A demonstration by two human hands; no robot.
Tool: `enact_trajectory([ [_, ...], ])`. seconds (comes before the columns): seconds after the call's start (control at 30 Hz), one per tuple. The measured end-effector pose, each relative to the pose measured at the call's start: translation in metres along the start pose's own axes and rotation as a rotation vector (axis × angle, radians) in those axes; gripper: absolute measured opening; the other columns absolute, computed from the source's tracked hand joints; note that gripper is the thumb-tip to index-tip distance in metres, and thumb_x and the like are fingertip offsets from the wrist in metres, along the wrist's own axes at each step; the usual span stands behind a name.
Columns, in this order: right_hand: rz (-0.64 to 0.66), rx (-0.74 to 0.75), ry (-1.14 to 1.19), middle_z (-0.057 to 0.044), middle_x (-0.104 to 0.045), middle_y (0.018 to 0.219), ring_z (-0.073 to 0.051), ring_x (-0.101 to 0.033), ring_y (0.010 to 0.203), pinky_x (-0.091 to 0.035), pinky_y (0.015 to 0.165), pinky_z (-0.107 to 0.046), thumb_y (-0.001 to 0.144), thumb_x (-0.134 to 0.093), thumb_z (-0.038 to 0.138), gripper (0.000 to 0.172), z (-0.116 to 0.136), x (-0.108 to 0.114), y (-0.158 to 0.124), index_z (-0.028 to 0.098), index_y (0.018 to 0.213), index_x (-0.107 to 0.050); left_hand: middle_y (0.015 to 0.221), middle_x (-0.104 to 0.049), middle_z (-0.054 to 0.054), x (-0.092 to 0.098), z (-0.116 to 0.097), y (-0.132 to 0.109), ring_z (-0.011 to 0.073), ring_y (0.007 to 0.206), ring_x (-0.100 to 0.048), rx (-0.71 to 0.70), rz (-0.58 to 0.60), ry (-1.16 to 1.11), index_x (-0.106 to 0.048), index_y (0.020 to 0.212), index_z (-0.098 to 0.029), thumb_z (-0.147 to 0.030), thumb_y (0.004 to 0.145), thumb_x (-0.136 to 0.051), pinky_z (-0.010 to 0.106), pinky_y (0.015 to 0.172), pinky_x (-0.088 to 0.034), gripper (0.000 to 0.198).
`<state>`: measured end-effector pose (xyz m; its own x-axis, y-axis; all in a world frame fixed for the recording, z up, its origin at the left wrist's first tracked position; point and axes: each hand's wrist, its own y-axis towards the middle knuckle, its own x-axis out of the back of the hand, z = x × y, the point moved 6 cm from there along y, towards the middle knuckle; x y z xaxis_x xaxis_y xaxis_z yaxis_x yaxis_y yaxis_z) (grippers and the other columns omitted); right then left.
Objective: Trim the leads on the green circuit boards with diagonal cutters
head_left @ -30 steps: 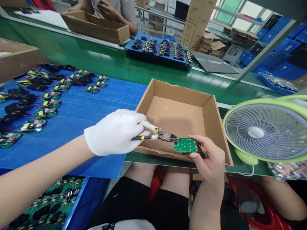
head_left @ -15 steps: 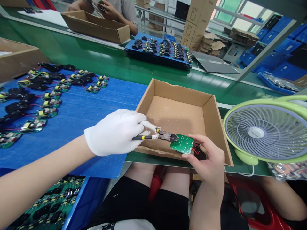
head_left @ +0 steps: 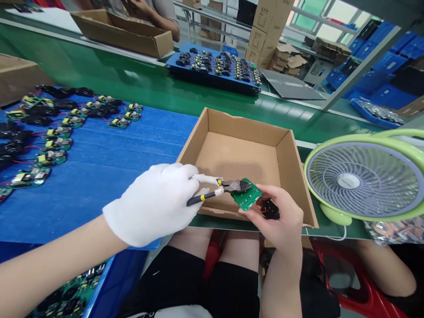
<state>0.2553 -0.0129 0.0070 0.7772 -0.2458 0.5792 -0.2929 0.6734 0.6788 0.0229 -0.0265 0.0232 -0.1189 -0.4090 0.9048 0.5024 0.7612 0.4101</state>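
In a white glove, my left hand [head_left: 159, 201] is wrapped round the handles of diagonal cutting pliers [head_left: 232, 186]. Their dark jaws lie over the face of a green circuit board [head_left: 248, 198]; whether they bite on a lead I cannot tell. My bare right hand [head_left: 281, 216] pinches the board by its edge between thumb and fingers. Red wires run from the board to a black part [head_left: 270, 209] under that hand. Both hands are above the near side of an open cardboard box [head_left: 238, 148], whose floor carries small pale specks.
Rows of boards with black cables [head_left: 59, 132] lie on a blue sheet [head_left: 132, 150] to the left. A green fan [head_left: 351, 181] stands right of the box. Below left is a blue bin [head_left: 106, 282] of boards. Another loaded blue tray [head_left: 215, 66] and a person's arm [head_left: 165, 24] are across the bench.
The board has turned and tilted in my right hand, and the plier jaws have shifted toward its upper edge. My left hand sits slightly lower. The whole view has shifted a little.
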Motion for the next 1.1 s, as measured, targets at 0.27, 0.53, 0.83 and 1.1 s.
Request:
enact_trajectory([
  [0.27,-0.071,0.144,-0.082,0.003,-0.073,0.076,-0.019,-0.069,0.061,-0.056,0.061,-0.033,0.11,-0.077,0.043,0.024,0.002,-0.004,-0.004,0.028,0.127,-0.072,0.078,-0.075,0.01,-0.006,-0.013,-0.002,0.0302,0.063,-0.074,0.072,-0.011,-0.03,-0.082,0.091,-0.018,-0.019,0.096,-0.051,0.042,0.053,-0.048,0.031],
  [0.53,-0.112,0.226,-0.132,0.004,-0.064,0.069,-0.018,-0.062,0.058,-0.05,0.057,-0.031,0.112,-0.074,0.04,0.023,0.006,-0.004,-0.003,0.024,0.129,-0.071,0.076,-0.073,0.01,-0.011,-0.016,0.005,0.0315,0.062,-0.073,0.039,-0.025,-0.003,-0.08,0.086,-0.017,-0.018,0.093,-0.053,0.043,0.054,-0.05,0.028],
  [0.83,-0.159,0.293,-0.21,0.006,-0.057,0.066,-0.016,-0.058,0.055,-0.049,0.056,-0.028,0.117,-0.065,0.045,0.025,0.009,-0.003,-0.002,0.021,0.123,-0.071,0.083,-0.077,0.011,-0.026,-0.02,0.014,0.0347,0.07,-0.078,0.108,0.331,0.059,-0.089,0.098,-0.022,-0.02,0.092,-0.057,0.041,0.057,-0.048,0.033],
  [1.1,-0.204,0.325,-0.233,0.005,-0.06,0.068,-0.017,-0.059,0.055,-0.05,0.056,-0.029,0.117,-0.066,0.041,0.023,0.013,-0.004,-0.003,0.019,0.124,-0.07,0.075,-0.073,0.013,-0.026,-0.022,0.018,0.0344,0.069,-0.078,0.123,0.481,0.094,-0.082,0.079,-0.018,-0.022,0.095,-0.055,0.039,0.056,-0.043,0.031],
])
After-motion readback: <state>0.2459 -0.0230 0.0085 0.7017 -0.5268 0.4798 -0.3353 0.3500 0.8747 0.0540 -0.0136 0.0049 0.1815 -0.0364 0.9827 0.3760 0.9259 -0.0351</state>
